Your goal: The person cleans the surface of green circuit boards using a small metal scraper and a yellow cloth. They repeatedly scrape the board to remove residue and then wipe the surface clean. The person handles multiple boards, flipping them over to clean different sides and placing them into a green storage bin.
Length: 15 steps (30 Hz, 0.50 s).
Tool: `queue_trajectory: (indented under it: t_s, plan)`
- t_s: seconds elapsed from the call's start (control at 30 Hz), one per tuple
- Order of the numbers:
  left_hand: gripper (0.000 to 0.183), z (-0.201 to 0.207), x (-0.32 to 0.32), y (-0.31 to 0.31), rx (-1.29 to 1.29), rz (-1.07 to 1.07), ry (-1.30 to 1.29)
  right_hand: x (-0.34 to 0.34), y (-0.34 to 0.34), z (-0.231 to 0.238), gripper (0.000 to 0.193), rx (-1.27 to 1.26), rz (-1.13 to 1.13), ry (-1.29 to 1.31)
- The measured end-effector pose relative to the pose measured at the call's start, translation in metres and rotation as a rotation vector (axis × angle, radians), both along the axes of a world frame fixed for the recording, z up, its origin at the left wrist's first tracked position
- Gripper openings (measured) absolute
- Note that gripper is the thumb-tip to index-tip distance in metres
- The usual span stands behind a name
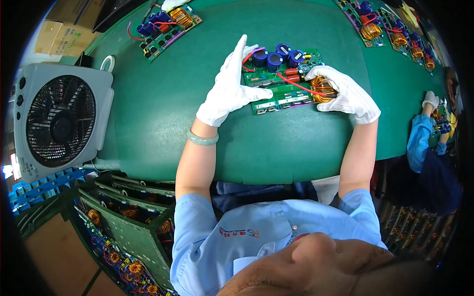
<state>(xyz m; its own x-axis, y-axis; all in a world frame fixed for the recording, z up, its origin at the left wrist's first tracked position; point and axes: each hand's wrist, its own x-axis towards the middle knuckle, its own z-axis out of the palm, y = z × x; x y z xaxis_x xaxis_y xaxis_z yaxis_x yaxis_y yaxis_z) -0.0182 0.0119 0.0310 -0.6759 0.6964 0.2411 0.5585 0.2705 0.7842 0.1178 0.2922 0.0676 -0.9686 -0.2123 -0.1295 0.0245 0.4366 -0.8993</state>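
A green circuit board lies on the table in front of me. It carries several blue cylindrical capacitors, a red wire and a copper-wound coil at its right end. My white-gloved left hand is at the board's left edge, fingers stretched away from me, with the thumb laid over the board's near part. Round the coil and the board's right end curl the fingers of my right hand, also in a white glove. Its fingertips are partly hidden behind the coil.
Another circuit board lies at the far left, and several boards line the far right. A grey box fan stands at the table's left side. Green racks of boards stand lower left. At right, a co-worker's gloved hand handles a board.
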Motion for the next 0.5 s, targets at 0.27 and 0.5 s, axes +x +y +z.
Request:
queue_trajectory:
  t_s: [0.27,0.5]
  plan:
    - [0.134,0.008,0.012,-0.014,-0.029,-0.004,-0.015,-0.004,0.004,0.005,0.071,-0.096,0.051,-0.072]
    - [0.136,-0.004,0.020,0.004,0.045,0.062,0.174,-0.004,0.003,0.003,0.070,-0.077,0.052,-0.053]
